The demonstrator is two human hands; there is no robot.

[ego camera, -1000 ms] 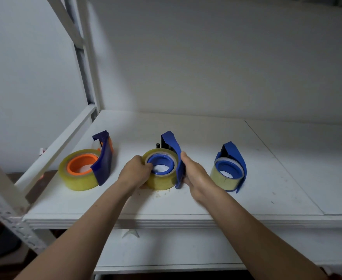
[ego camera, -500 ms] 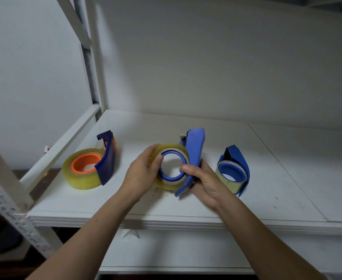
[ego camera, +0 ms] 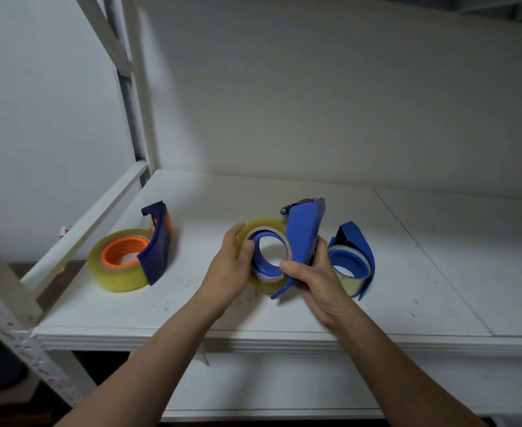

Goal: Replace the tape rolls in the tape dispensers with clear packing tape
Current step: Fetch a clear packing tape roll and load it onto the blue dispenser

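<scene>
hands up over the shelf (ego camera: 269, 318): the left hand (ego camera: 232, 269) curled round the rim of the clear tape roll (ego camera: 263, 225), thumb on its face, while the right hand (ego camera: 318, 278) clamped the blue dispenser (ego camera: 303, 238) by its handle. the roll sat on the hub, looked light, stiff, slick-sided and probably snug, so the outer rim seemed the place to pull. an orange-hubbed dispenser (ego camera: 155, 257) and a third dispenser (ego camera: 363, 257) lay on either side.

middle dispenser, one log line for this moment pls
middle dispenser: held tilted above shelf | left grip: holds its tape roll | right grip: holds blue frame
</scene>
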